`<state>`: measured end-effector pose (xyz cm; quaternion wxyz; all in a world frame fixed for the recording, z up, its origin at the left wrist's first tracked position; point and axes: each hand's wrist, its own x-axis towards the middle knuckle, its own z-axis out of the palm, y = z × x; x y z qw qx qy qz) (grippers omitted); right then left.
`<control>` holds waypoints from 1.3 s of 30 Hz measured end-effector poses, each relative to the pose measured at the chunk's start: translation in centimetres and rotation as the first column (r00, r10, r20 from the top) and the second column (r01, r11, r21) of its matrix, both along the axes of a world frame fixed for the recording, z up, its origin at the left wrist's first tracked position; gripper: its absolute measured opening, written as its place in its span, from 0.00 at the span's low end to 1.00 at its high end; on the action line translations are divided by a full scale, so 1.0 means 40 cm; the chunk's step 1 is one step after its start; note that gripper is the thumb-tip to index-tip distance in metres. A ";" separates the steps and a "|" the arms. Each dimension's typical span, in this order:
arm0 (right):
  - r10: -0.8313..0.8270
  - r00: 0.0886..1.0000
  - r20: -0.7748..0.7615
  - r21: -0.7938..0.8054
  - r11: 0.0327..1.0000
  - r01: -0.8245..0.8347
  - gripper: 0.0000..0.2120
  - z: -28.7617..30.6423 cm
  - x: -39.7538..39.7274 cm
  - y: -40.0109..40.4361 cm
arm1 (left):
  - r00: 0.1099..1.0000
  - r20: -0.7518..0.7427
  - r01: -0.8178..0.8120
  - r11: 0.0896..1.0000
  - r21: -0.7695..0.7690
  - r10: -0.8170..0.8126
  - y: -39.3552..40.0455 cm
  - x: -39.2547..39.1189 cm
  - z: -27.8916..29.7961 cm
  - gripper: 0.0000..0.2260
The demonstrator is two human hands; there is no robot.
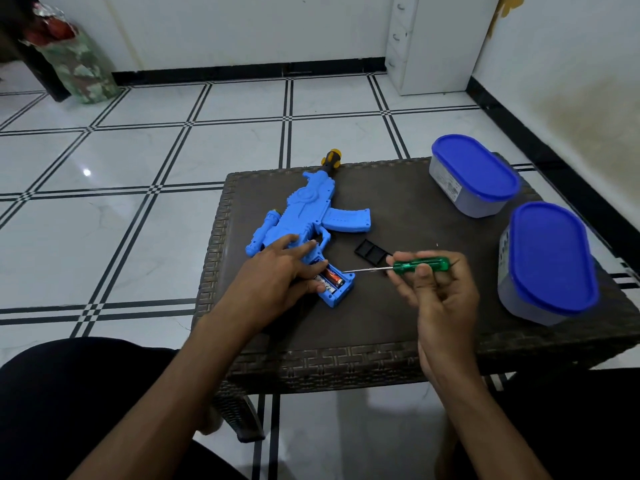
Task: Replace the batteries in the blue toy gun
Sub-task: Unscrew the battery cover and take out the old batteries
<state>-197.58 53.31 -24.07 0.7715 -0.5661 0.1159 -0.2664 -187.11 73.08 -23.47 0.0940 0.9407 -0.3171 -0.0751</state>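
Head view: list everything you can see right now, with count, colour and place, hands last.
toy gun: 1, blue, left half of table, battery compartment open
batteries: at least 2, one orange-black, in compartment
screwdriver: 1, green handle, tip at compartment
battery cover: 1, black, table, right of gun
containers: 2, blue lids, right side of table
table: 1, dark brown woven
left hand: on gun's grip
right hand: holding screwdriver

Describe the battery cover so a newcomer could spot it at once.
On the dark woven table, look between the blue toy gun and the green screwdriver. The battery cover lies there alone: a small, flat, black rectangle.
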 end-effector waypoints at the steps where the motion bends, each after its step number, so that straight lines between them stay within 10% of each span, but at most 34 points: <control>1: 0.009 1.000 0.000 -0.010 1.000 -0.009 0.05 0.004 0.002 -0.002 | 1.000 -0.001 0.001 1.000 0.000 -0.001 -0.001 0.000 0.000 0.21; 14: 0.089 0.996 -0.004 -0.490 0.868 -0.079 0.03 0.038 0.017 0.007 | 1.000 -0.016 -0.016 1.000 -0.016 0.016 -0.003 -0.002 0.001 0.21; 30: 0.055 0.996 0.064 -0.212 0.977 -0.040 0.07 0.031 0.009 0.006 | 1.000 -0.002 0.006 1.000 -0.002 -0.006 -0.003 -0.002 0.004 0.21; 39: 0.147 0.989 0.023 -0.358 0.925 -0.129 0.05 0.063 0.024 -0.010 | 1.000 -0.003 -0.015 0.999 -0.028 0.015 -0.002 -0.007 0.007 0.23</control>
